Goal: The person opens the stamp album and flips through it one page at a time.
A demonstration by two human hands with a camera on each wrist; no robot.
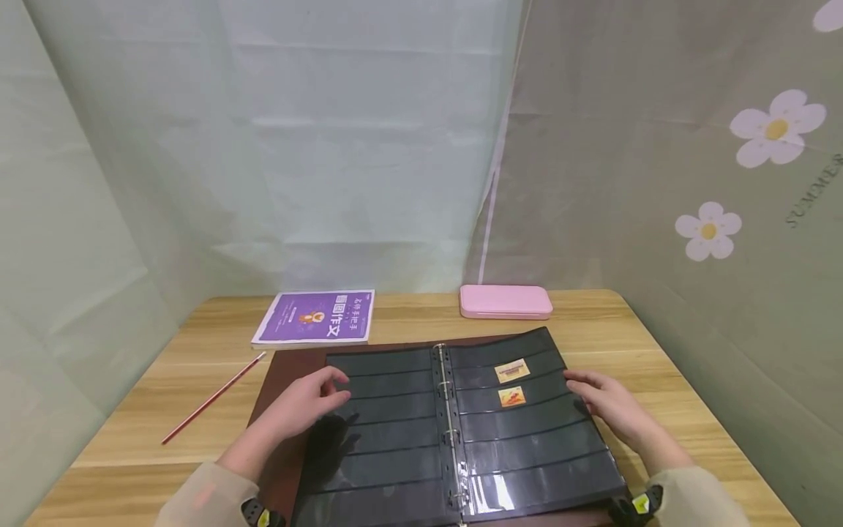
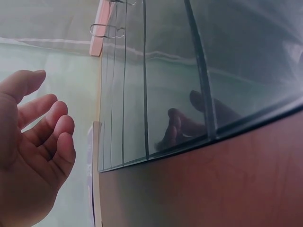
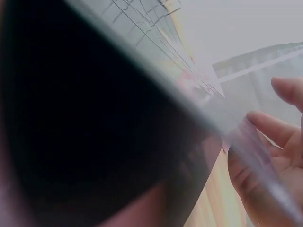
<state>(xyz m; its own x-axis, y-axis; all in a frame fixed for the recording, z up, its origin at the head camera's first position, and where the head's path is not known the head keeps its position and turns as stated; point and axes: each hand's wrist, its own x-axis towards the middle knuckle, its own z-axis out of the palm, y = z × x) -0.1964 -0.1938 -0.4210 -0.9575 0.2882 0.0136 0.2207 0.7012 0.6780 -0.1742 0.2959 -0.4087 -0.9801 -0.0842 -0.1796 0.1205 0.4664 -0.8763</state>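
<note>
An album (image 1: 395,432) lies spread on the table, with black pocket pages on a ring spine (image 1: 450,424). Two small stamps sit in the right page (image 1: 527,454): a pale yellow one (image 1: 512,370) above an orange one (image 1: 511,396). Over the left page's outer edge hovers my left hand (image 1: 306,402), loosely bent and holding nothing; the left wrist view shows its reflection in the page. My right hand (image 1: 612,406) is at the right page's outer edge, fingertips touching it. In the right wrist view the raised page edge crosses the fingers (image 3: 272,127), with the thumb apart.
A purple book (image 1: 316,317) lies at the back left of the wooden table (image 1: 408,315). Near it, a thin red pencil (image 1: 214,399) lies slanted beside the album. At the back stands a pink pencil case (image 1: 506,301). Cloth curtains (image 1: 369,146) enclose the table.
</note>
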